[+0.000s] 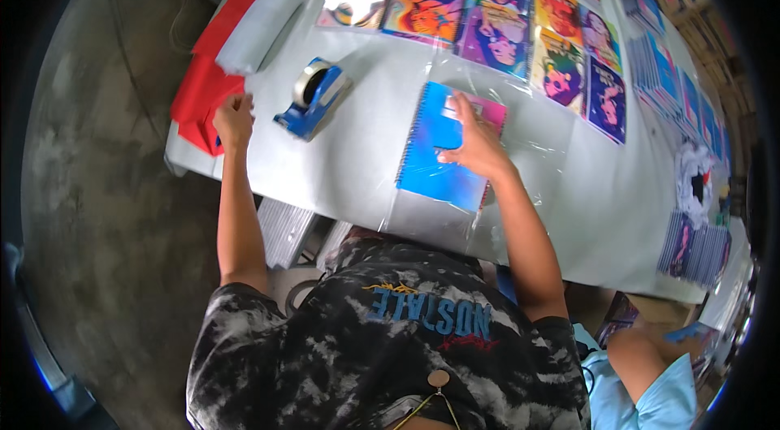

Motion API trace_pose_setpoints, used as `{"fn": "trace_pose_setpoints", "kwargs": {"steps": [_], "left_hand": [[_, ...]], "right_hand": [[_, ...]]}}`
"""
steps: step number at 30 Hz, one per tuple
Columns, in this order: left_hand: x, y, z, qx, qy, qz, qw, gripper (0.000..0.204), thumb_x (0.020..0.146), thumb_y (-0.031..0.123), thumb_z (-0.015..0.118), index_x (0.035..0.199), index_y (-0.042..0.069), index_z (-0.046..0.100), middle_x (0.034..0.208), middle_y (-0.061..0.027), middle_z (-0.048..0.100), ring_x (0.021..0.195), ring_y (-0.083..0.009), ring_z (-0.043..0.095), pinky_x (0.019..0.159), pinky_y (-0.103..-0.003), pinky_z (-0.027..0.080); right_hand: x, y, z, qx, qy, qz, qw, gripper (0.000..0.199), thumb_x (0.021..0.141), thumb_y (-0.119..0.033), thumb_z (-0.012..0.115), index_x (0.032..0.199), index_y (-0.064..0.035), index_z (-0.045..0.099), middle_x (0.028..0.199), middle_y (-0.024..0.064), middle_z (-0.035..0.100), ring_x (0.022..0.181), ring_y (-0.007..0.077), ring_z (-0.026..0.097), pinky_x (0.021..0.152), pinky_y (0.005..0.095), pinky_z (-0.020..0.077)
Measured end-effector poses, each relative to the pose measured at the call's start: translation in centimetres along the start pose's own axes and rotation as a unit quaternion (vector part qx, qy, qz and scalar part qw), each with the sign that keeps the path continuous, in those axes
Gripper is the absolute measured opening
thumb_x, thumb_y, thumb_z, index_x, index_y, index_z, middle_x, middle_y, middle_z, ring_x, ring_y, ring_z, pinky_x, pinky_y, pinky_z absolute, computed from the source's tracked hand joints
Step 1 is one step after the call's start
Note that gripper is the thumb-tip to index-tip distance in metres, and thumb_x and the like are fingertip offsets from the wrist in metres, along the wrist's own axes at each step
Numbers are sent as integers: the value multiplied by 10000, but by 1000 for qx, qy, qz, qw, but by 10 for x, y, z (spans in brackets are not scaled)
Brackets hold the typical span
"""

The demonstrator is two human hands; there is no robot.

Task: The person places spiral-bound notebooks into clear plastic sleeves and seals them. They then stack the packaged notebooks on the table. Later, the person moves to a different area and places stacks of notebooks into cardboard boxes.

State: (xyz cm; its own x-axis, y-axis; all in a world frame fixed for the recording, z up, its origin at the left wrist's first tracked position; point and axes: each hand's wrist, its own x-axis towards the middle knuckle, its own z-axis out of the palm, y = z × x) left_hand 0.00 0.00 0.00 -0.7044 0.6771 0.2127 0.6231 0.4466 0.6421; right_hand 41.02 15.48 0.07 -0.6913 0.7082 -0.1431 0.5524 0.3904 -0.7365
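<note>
A blue and pink spiral notebook [439,166] lies near the front edge of the table, its coil along the left side. Clear plastic film [422,217] shows around it. My right hand [479,146] rests on the notebook's cover, thumb and fingers spread apart. Over at the table's left end, my left hand [233,120] is closed beside a red cloth or bag [203,93]. A small dark blue bit shows under that hand, too small to name. Between my hands stands a blue tape dispenser [313,97] with a roll of tape on it.
Colourful notebooks [426,8] lie in rows across the far side of the white table [357,162]. A white plastic bundle [260,28] lies on the red material. Notebook stacks [695,251] line the right side. Another person's knee [634,361] shows at lower right.
</note>
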Motion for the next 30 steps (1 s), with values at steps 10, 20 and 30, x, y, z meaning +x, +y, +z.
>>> {"fn": "trace_pose_setpoints", "kwargs": {"steps": [10,20,30], "left_hand": [[-67,239,124,359,-454,228,783,528,666,594,683,672,66,659,572,-7,637,592,-160,648,606,-328,505],[-127,171,148,-227,-396,21,889,747,882,470,504,1388,-21,257,1374,-242,338,1265,-286,349,1039,-353,271],[-139,221,84,-396,-172,183,883,524,881,226,526,1292,-60,371,1268,-205,445,1162,-301,448,984,-362,345]], "right_hand": [[-5,-3,-3,-18,-15,-25,999,1200,516,-279,844,1431,-100,88,1382,194,378,1297,287,359,1046,475,228],[-47,61,37,40,250,149,956,902,765,-373,697,1390,-20,152,1439,258,135,1357,334,153,1083,478,126],[-68,-44,-24,390,345,-117,846,556,798,-132,663,1253,16,379,1159,110,494,1043,161,495,899,290,404]]}}
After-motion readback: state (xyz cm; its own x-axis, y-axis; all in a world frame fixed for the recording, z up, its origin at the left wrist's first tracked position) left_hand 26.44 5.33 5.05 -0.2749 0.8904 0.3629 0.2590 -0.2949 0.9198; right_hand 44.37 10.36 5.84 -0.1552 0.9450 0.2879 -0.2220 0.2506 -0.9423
